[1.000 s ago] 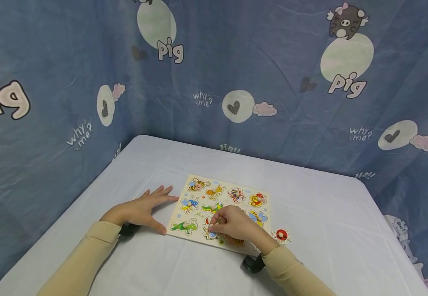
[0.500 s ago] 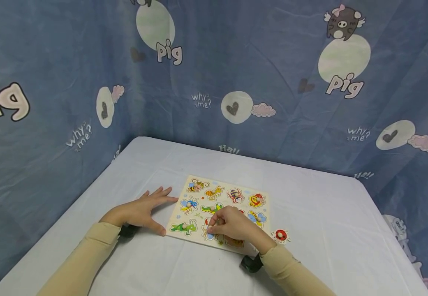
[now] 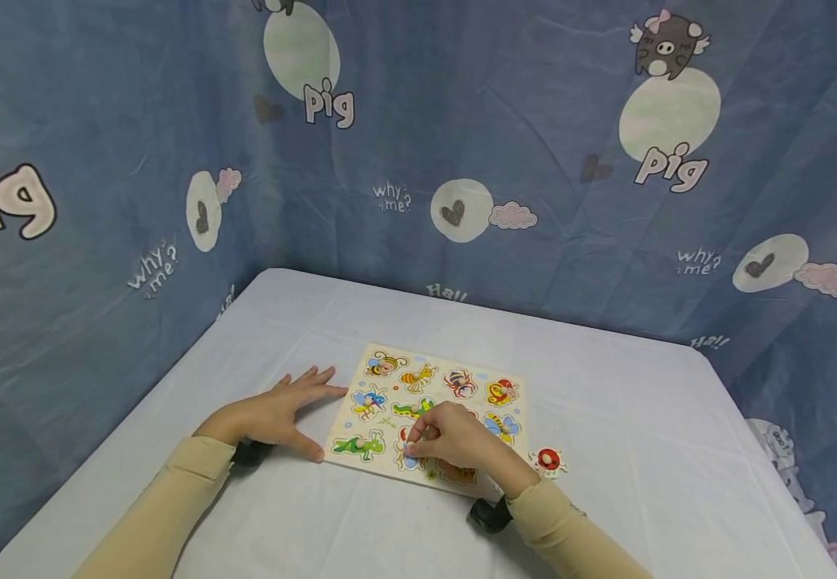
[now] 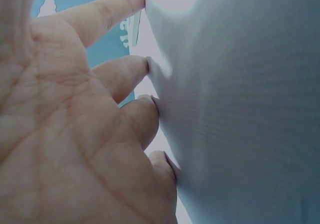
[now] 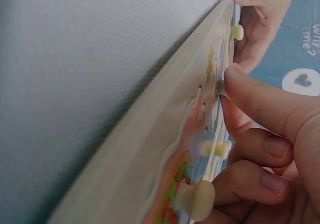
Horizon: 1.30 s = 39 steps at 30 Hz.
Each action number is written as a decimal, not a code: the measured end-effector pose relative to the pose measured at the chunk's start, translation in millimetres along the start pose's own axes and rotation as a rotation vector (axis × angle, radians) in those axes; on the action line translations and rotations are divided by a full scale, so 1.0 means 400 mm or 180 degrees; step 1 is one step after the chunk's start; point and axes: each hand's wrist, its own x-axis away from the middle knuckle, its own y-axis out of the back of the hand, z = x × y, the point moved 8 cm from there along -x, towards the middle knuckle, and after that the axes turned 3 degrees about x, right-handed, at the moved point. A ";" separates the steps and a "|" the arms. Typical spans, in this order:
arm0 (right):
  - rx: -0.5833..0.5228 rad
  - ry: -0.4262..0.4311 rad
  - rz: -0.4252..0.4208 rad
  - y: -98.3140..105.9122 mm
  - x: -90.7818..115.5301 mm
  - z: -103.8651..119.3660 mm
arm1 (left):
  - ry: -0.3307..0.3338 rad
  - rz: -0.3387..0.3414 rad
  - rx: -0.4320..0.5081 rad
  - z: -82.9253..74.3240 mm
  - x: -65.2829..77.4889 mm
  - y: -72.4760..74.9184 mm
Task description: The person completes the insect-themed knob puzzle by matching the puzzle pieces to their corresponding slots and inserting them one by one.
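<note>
A wooden peg puzzle board [image 3: 389,424] with several insect pieces lies on the white-covered table. My right hand [image 3: 454,438] is over its front middle. Thumb and index finger pinch the small knob [image 5: 223,88] of a blue-winged insect piece [image 3: 412,461], which sits at its place in the front row; the fingers partly cover it. My left hand [image 3: 276,410] rests spread on the table, with thumb and index fingertip at the board's left edge. In the left wrist view, the fingertips of the left hand [image 4: 85,109] touch the white cloth.
A red ladybug piece [image 3: 548,460] with a knob lies off the board, by its right edge. Left of the right hand is a green grasshopper piece [image 3: 360,445]. A blue printed curtain [image 3: 389,121] hangs behind the white tablecloth [image 3: 606,402].
The head view shifts very slightly. Both hands keep their places, the right still pinching the knob and the left still at the board's edge.
</note>
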 end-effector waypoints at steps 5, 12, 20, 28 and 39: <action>-0.0041 0.0022 0.0019 0.005 0.007 -0.002 | 0.0001 0.0005 -0.0026 -0.004 -0.003 0.002; -0.0091 0.0067 0.0161 0.008 0.027 -0.006 | 0.0040 0.0022 -0.0047 -0.002 -0.002 0.002; 0.0127 0.0099 0.0066 0.039 0.062 -0.018 | 0.0091 0.0012 -0.0098 0.001 0.004 0.004; 0.0066 -0.0051 -0.0130 0.089 0.109 -0.065 | 0.0060 0.0015 -0.0071 -0.008 0.003 0.001; -0.0052 -0.0424 -0.0480 0.162 0.182 -0.142 | 0.0044 0.0015 -0.0032 -0.015 0.005 0.002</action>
